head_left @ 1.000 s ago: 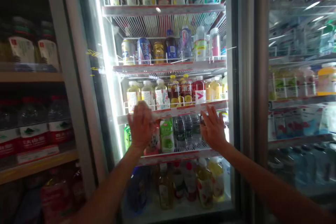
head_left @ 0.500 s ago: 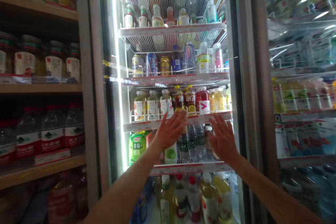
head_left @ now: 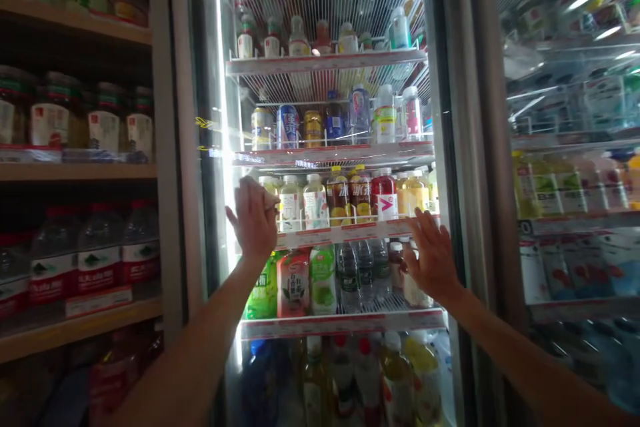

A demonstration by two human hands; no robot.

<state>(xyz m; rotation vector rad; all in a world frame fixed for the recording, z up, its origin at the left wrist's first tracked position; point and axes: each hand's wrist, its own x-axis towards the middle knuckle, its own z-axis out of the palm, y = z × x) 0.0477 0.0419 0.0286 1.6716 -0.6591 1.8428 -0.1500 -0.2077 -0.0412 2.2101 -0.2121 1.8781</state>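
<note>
My left hand is raised against the glass door of the drinks fridge, near its left side. A small pale cloth shows at the edge of its fingers, mostly hidden by the hand. Farther right, my right hand has its fingers spread and holds nothing; it is at the glass, though contact is hard to make out. Behind the hands, the lit shelves carry bottles, among them a red-drink bottle, a green bottle and a red-labelled bottle.
Left of the fridge, wooden shelves hold jars and red-capped water bottles. A metal door frame stands at the right, beside another fridge stocked with drinks. Reflections lie across the glass.
My left hand has swept left across the glass with the cloth, from the middle to the left side. My right hand has stayed nearly in place.
</note>
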